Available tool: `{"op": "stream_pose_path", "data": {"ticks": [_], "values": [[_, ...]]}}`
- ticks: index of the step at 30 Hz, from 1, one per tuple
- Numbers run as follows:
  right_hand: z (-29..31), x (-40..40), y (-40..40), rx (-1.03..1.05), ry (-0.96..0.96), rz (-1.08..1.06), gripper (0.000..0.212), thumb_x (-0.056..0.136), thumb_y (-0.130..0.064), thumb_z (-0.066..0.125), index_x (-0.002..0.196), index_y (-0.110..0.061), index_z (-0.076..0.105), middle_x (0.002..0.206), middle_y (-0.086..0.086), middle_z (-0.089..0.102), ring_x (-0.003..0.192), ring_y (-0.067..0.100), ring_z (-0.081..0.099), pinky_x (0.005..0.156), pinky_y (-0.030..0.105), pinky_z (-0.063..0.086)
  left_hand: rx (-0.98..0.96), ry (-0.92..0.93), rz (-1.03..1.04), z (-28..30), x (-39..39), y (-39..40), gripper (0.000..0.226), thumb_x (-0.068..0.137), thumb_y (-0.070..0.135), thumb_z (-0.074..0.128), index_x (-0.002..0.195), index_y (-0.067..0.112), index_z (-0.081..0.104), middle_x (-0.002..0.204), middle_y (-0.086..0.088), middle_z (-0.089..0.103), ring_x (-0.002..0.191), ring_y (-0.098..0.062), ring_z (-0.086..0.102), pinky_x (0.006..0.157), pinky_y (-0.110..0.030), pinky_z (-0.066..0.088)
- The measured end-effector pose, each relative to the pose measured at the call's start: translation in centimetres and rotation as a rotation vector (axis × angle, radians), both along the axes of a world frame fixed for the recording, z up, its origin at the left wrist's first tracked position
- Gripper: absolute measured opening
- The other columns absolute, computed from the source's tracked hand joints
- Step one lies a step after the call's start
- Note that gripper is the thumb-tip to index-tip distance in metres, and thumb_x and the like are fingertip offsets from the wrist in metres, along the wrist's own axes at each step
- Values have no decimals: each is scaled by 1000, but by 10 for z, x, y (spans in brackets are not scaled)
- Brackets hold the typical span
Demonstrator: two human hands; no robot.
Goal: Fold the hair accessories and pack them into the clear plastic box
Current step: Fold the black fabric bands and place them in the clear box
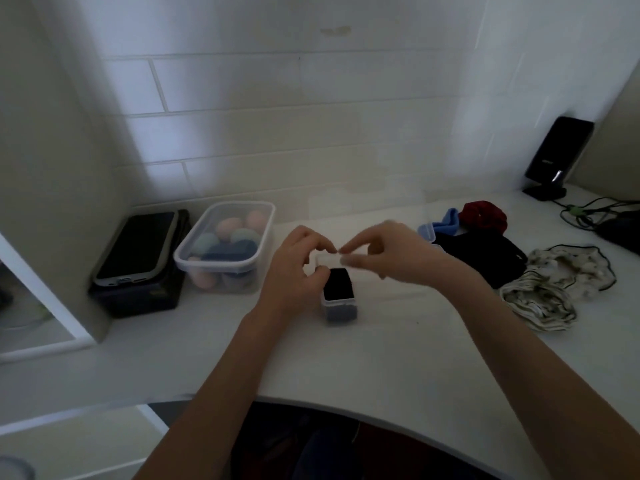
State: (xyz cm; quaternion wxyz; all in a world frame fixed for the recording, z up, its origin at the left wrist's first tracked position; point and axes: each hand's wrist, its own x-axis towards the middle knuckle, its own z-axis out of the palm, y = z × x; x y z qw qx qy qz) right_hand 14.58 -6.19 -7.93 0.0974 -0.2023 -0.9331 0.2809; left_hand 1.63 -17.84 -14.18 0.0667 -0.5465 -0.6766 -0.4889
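Note:
A small clear plastic box (340,308) stands at the middle of the white counter with a dark folded accessory (338,284) filling it. Both hands hover just behind and above it, fingertips pinching a thin clear lid (329,260) between them. My left hand (294,263) also touches the box's left rim with its thumb. My right hand (388,251) grips the lid's right end. To the right lie loose accessories: a blue one (448,221), a dark red scrunchie (483,216), a black one (485,258) and a white patterned scrunchie (554,285).
A larger lidded clear container (225,244) holds pastel sponges at the left. A phone (138,247) lies on a dark box beside it. A black device on a stand (557,154) and cables (595,213) occupy the back right. The counter's front edge curves toward me.

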Motion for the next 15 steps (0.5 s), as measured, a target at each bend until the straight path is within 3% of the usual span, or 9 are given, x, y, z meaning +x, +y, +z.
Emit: {"op": "stream_pose_path", "data": {"ticks": [2,5,9,12,15], "values": [[5,15,15,-41,291,-142,21,87,-31,62,103,-21,69,41,-9,52,36,0,47,44,7,36,10,-77,-16,3,1,0,31,60,-5,54,83,13,63,84,12,47,68,5,45,59,-7,35],[4,43,51,121,499,-415,17,92,-18,53,103,-19,66,61,3,61,47,5,48,49,10,35,60,-176,-13,14,4,2,32,66,-8,57,82,18,63,87,13,51,71,-4,47,59,-10,37],[-9,74,85,297,191,-545,22,89,-8,54,100,-11,72,103,14,71,81,24,59,71,26,39,10,-175,-91,38,11,18,18,75,1,58,75,18,66,78,7,62,70,-5,53,59,-13,39],[-26,79,89,280,-46,-502,24,88,-23,60,110,-21,69,112,6,69,93,25,60,82,33,47,-120,-93,-151,45,15,40,19,76,4,60,72,19,69,71,7,67,65,-2,57,56,-9,39],[-40,75,85,342,-204,-470,24,90,-34,49,106,-26,65,106,6,67,94,29,59,81,39,47,-222,-15,-194,48,20,60,18,77,8,59,76,22,70,74,4,69,70,-10,63,59,-10,41]]}}
